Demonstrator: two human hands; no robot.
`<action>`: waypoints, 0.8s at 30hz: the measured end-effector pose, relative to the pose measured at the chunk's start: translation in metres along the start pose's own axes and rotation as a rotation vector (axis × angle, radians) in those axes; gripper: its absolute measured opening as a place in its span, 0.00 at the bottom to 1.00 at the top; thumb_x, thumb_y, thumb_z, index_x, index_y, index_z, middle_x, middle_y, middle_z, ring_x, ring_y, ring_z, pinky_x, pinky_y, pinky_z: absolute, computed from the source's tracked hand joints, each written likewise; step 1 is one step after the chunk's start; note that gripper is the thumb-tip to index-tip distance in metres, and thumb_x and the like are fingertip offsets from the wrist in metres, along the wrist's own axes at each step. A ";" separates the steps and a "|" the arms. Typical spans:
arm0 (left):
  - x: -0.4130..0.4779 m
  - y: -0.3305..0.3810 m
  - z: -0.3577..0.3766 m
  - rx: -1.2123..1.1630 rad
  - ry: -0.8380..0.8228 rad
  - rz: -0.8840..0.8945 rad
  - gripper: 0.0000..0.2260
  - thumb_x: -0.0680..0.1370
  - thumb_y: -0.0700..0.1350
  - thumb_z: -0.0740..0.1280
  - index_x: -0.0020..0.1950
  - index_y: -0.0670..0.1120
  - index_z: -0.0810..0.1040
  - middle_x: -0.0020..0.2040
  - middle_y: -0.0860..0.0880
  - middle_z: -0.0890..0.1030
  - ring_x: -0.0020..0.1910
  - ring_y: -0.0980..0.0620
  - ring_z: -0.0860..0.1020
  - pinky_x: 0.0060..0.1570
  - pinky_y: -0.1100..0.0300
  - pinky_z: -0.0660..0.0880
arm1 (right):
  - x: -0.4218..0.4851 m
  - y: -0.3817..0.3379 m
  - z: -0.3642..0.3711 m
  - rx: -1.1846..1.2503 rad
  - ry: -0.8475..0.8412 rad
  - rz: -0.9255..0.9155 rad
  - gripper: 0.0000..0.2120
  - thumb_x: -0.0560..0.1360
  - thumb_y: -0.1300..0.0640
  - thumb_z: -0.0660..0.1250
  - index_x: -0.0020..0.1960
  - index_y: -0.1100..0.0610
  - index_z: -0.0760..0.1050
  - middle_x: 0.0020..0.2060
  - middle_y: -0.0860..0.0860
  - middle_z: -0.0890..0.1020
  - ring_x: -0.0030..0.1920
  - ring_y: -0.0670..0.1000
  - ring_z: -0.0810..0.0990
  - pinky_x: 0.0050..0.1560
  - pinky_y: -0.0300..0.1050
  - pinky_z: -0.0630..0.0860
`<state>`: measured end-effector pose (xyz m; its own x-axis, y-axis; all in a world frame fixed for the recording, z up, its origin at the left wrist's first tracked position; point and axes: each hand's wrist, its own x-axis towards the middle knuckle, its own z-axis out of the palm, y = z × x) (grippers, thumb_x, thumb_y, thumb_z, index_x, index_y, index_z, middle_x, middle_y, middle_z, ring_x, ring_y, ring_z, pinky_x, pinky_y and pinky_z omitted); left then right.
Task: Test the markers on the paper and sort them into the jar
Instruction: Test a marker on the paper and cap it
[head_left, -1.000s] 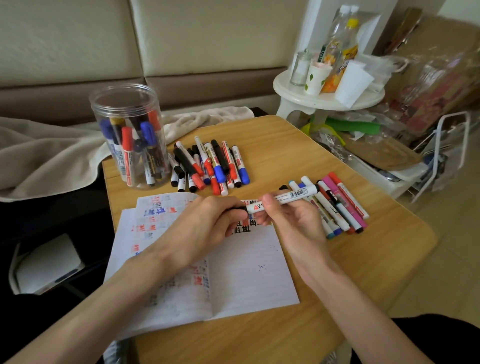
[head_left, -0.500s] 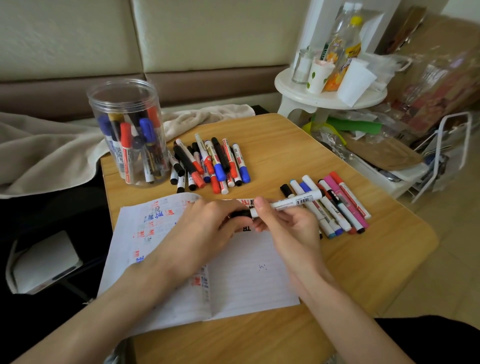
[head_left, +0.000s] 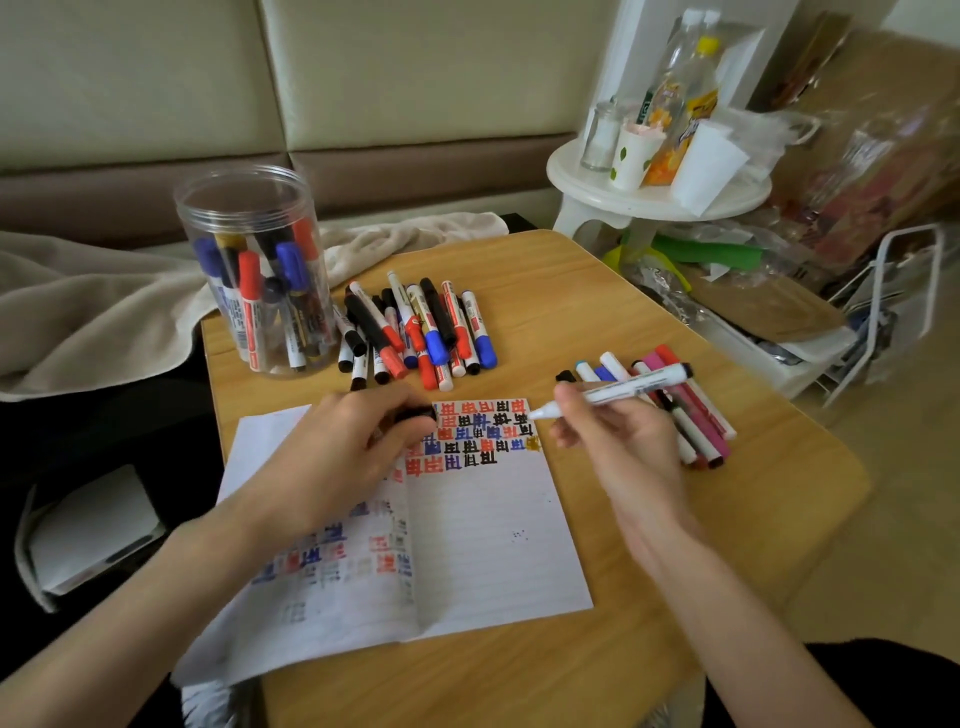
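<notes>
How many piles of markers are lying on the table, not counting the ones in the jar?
2. One pile lies right of the jar; the other pile lies behind the right hand, which partly hides it.

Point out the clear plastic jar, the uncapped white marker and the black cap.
clear plastic jar (head_left: 244, 208): head view, bare upper wall.
uncapped white marker (head_left: 636, 386): head view, mid barrel.
black cap (head_left: 417, 414): head view, exposed end.
</notes>
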<state>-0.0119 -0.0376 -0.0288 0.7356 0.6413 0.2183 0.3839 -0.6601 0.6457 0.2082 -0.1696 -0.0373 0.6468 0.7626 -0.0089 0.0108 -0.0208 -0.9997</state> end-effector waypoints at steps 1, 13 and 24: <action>-0.002 0.000 0.002 0.045 0.005 0.022 0.05 0.81 0.52 0.66 0.56 0.60 0.79 0.47 0.66 0.82 0.48 0.65 0.79 0.45 0.68 0.75 | -0.002 0.004 0.005 -0.030 -0.013 -0.031 0.11 0.76 0.52 0.75 0.52 0.59 0.85 0.38 0.49 0.87 0.40 0.44 0.84 0.44 0.37 0.80; -0.008 -0.010 0.009 0.166 0.011 0.066 0.08 0.81 0.56 0.64 0.57 0.58 0.80 0.49 0.62 0.81 0.45 0.60 0.77 0.46 0.55 0.77 | 0.001 0.028 0.016 -0.186 0.005 -0.133 0.08 0.78 0.56 0.75 0.44 0.60 0.84 0.30 0.53 0.83 0.27 0.50 0.79 0.30 0.43 0.75; -0.009 -0.010 0.010 0.185 0.005 0.082 0.10 0.81 0.56 0.64 0.58 0.57 0.80 0.48 0.64 0.79 0.44 0.61 0.77 0.44 0.58 0.77 | 0.002 0.032 0.016 -0.224 -0.017 -0.159 0.07 0.78 0.56 0.74 0.43 0.58 0.83 0.30 0.52 0.83 0.27 0.50 0.79 0.29 0.44 0.75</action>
<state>-0.0167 -0.0403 -0.0445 0.7659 0.5839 0.2692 0.4190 -0.7709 0.4798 0.1976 -0.1589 -0.0696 0.6107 0.7785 0.1452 0.2807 -0.0412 -0.9589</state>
